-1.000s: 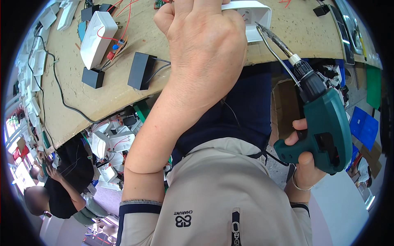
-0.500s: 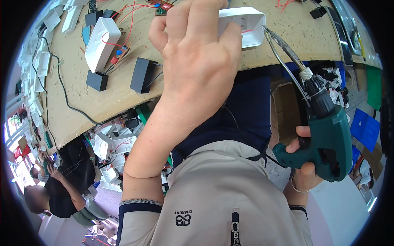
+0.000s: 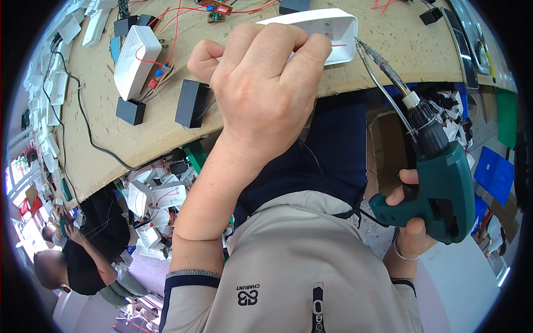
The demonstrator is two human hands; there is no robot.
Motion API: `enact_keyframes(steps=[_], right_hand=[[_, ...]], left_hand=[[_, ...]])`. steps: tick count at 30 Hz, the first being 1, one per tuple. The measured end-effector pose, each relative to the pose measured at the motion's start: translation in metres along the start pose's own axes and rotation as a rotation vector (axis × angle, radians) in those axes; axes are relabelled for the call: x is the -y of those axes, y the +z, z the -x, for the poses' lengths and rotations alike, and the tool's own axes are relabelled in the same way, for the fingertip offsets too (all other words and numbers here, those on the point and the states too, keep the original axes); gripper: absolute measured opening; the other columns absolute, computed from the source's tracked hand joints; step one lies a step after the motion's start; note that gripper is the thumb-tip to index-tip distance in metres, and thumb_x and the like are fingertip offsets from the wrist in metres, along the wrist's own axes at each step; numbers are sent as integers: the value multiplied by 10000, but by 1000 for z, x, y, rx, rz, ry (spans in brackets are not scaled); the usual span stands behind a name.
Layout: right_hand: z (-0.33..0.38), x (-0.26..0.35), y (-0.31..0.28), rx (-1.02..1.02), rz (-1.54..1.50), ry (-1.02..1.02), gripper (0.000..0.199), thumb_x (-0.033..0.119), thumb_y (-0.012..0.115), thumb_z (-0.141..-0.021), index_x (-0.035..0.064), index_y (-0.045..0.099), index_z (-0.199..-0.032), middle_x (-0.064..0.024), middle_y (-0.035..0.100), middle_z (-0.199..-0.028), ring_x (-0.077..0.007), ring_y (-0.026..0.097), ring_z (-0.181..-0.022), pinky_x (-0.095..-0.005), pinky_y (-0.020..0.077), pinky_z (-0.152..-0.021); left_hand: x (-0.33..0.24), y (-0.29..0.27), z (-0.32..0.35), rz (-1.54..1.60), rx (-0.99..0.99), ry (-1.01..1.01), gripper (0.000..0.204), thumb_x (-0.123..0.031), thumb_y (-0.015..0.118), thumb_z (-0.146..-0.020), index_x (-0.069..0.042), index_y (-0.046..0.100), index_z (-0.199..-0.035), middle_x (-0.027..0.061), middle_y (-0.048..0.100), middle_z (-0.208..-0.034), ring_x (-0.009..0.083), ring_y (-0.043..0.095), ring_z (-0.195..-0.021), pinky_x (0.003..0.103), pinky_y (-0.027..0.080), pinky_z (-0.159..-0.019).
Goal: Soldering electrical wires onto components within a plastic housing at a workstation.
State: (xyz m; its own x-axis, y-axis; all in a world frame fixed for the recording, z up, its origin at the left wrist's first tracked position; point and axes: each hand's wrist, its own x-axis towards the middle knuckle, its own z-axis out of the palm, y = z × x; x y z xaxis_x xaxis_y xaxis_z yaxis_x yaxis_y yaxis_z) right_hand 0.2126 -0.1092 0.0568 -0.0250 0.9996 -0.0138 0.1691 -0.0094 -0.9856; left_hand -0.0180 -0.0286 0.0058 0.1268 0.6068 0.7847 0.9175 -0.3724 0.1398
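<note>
Front edge of counter (image 3: 422, 50) runs below white housing (image 3: 345, 28), upper centre; strip of surface shows between. Housing is open, smooth, thin red wire (image 3: 338, 45) across it. Right hand (image 3: 417, 240) grip wraps green soldering gun (image 3: 444, 177), right; left hand (image 3: 264, 83) curls beside housing, fingertips hidden, can't tell its grip.

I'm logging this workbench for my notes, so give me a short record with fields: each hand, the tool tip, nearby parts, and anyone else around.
Right hand: gripping a green pistol-shaped soldering tool
Tool tip: at the white housing's right end; contact unclear
Left hand: back up, overlapping that housing; fingertips hidden
Left of left hand: black box; second white housing with red wire
Beyond left hand: small circuit board
Other people: person in black, far left
</note>
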Motion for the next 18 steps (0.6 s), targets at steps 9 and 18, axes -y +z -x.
enact_keyframes(steps=[9, 18], right_hand=[[-2, -1, 0, 20, 17, 23, 747, 491, 683, -648, -76, 461, -1080, -185, 582, -937, -154, 597, -645, -206, 485, -520], [-8, -6, 3, 50, -84, 98, 730, 408, 739, -621, -59, 488, -1123, -159, 594, -1001, -147, 593, -712, -274, 480, -683]], left_hand=[[-15, -15, -16, -140, 40, -5, 155, -127, 685, -662, -128, 625, -805, -5, 535, -809, 152, 480, -725, 267, 249, -633], [-21, -12, -31, -103, 176, -173, 165, -36, 643, -609, -32, 606, -770, 56, 533, -869, 195, 493, -772, 363, 277, -754]])
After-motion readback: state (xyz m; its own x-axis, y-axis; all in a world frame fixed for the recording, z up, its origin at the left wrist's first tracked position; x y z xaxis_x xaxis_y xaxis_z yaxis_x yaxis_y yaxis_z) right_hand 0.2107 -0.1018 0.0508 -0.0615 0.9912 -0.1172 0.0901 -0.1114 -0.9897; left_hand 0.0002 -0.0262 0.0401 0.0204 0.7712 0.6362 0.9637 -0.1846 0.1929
